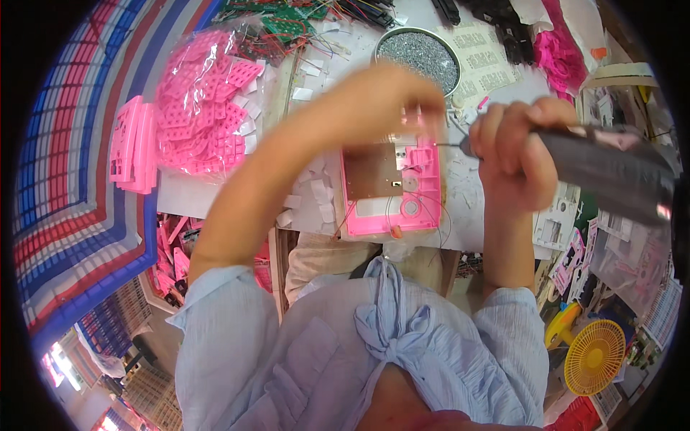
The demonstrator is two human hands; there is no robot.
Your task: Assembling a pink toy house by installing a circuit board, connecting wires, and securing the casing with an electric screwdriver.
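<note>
A pink plastic casing [352, 224] lies on the work table in front of me, with a brown board [374, 172] set in its left part and thin wires running out near its front edge. My left hand [395, 100] is over the casing's far end, fingers pointing down; motion smears them, so any held thing is hidden. Wrapped in my right hand [512, 144] is a dark electric screwdriver [604, 169], tilted nearly flat. Its thin bit points left, at the casing's upper right side. Whether the bit touches anything is unclear.
Beyond the casing stands a round tin [417, 61] of small screws. A clear bag of pink keypads [205, 108] and stacked pink panels [134, 144] are at the left. Green circuit boards [287, 25] with wires lie far back; a yellow fan [594, 357] is at lower right.
</note>
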